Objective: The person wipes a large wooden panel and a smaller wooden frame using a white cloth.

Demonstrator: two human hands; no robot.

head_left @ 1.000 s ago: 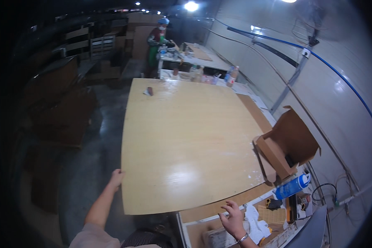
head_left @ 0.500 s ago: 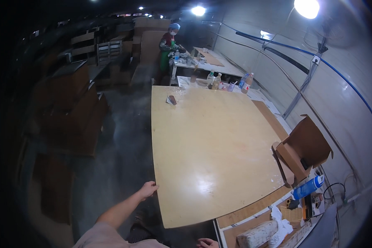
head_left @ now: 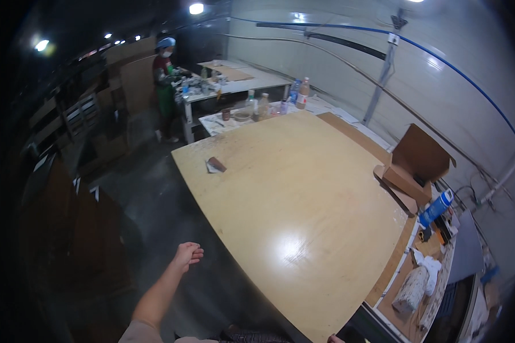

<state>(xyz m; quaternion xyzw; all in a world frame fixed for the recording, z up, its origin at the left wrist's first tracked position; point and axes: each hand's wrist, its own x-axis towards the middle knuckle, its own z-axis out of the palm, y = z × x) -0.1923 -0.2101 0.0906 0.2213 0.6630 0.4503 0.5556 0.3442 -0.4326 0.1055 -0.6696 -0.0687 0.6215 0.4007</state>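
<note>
A large pale yellow board [head_left: 280, 188] with a smooth, shiny face lies flat across the work table. My left hand [head_left: 189, 255] hangs off its left edge, apart from it, fingers curled in and nothing visible in them. At the board's nearest corner, low in the picture, a small part of my right hand [head_left: 336, 339] shows; the rest is cut off by the frame, so its grip is unclear. A folded scrap of brown and grey sandpaper-like sheet [head_left: 216, 165] rests on the board's far left part.
An open cardboard box [head_left: 409, 177] stands at the right edge, near a blue bottle [head_left: 436, 208] and a white-stained roll [head_left: 411, 290]. Several bottles [head_left: 257, 105] stand behind the board. A masked co-worker [head_left: 165, 86] stands at a far table. Dark stacked boxes [head_left: 68, 228] fill the left.
My left hand has let go of the board's left edge and moved away from it. My view has turned right, and my right hand now shows at the board's near corner.
</note>
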